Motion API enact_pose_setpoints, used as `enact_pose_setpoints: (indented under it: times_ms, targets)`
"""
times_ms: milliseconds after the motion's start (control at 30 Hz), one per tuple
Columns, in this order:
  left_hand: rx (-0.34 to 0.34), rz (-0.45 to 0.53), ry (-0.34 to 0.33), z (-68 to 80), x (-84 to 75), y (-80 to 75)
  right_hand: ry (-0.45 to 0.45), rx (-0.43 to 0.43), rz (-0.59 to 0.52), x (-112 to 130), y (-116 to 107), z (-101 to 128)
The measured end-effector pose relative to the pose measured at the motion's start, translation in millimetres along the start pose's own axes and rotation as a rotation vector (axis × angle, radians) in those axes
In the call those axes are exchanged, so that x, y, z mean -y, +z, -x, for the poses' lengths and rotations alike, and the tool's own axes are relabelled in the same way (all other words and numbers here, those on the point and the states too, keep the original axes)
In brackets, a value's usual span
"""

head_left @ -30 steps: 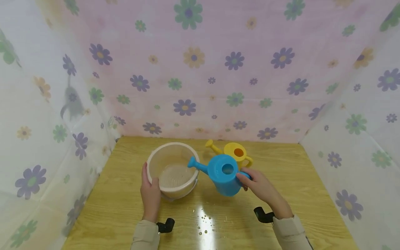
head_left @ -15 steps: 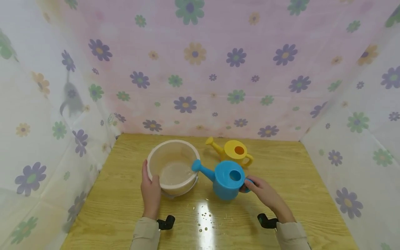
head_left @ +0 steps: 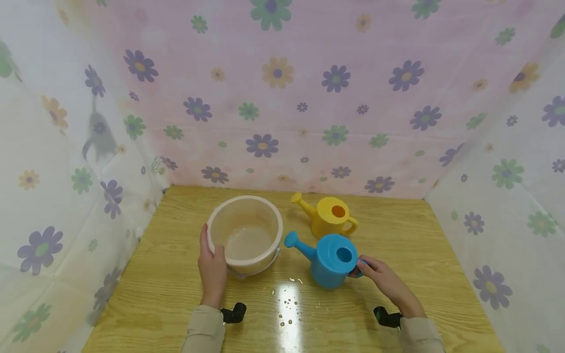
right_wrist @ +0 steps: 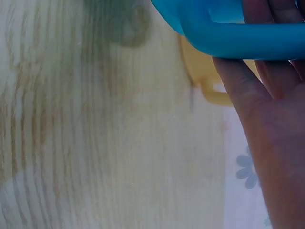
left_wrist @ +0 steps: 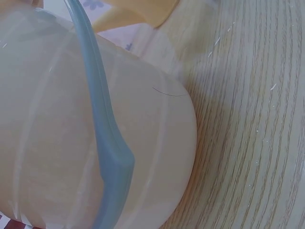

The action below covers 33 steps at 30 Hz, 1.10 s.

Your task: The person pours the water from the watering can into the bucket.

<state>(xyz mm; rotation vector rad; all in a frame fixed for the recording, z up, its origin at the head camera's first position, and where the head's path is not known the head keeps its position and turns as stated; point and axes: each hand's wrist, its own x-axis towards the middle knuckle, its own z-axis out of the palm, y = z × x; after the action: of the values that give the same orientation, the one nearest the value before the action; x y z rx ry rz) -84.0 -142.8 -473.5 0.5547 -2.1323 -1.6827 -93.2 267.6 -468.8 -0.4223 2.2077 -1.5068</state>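
A cream bucket (head_left: 247, 267) stands upright on the table, left of centre. Its grey-blue carrying handle (left_wrist: 102, 119) hangs down the near side in the left wrist view. My left hand (head_left: 213, 272) grips the bucket's left rim, thumb at the near edge and fingers along the outside. To the right, my right hand (head_left: 386, 282) holds a blue watering can (head_left: 328, 272) by its loop handle (right_wrist: 248, 42). The can's spout points left toward the bucket, apart from its rim. I cannot tell whether the can's base touches the table.
Behind the blue can stands a yellow watering can (head_left: 328, 215), spout to the left. Several water drops (head_left: 289, 303) lie on the wooden table (head_left: 176, 314) in front. A flowered cloth (head_left: 304, 127) encloses the back and both sides.
The blue watering can has moved right and toward me, its spout leaving the area over the bucket's rim. My right hand moved with it. My left hand keeps its grip on the bucket.
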Motion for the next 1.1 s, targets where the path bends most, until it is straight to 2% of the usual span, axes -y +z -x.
enact_pose_setpoints:
  times_ms: [267,600,833,1100]
  targets:
    - [-0.008,0.006,0.007,0.3,-0.1,0.4,0.057,0.019,0.009,-10.0,1.1,-7.4]
    - [-0.011,0.001,-0.014,1.6,2.2,0.2,0.07,0.063,-0.019,-26.2,2.5,-13.0]
    - [-0.001,0.006,-0.007,1.2,2.5,1.1,0.125,0.035,-0.005,-34.1,-0.1,-8.4]
    - [-0.014,0.01,0.004,0.0,1.0,2.0,0.11,-0.009,-0.039,-38.6,-11.6,-4.4]
